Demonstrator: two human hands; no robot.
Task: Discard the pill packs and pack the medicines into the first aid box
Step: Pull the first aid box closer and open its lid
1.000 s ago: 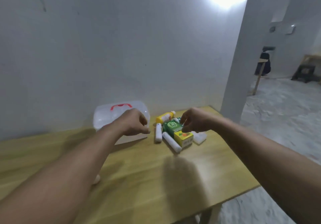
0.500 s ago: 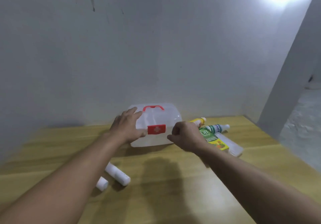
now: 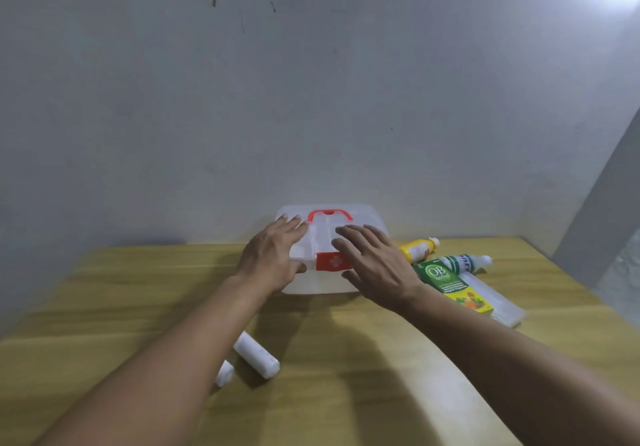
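The first aid box (image 3: 363,217), translucent white with a red handle and a red cross latch (image 3: 333,261), stands shut at the back of the wooden table. My left hand (image 3: 272,257) lies on its left side with fingers spread on the lid and the thumb at the front. My right hand (image 3: 375,265) covers its right front, fingers apart, holding nothing. To the right lie a yellow bottle (image 3: 417,249), a green-and-white tube (image 3: 464,261) and a green and yellow OB herbal carton (image 3: 450,284).
A flat clear plastic case (image 3: 498,303) lies under the carton's right side. Two white rolls (image 3: 256,359) (image 3: 224,373) lie near my left forearm. The wooden table (image 3: 346,376) meets a grey wall behind; its right edge drops off beside a pillar.
My right hand has opened and moved up onto the box's front. My left hand slid further onto the lid. The view has turned left from the medicine pile to centre on the box.
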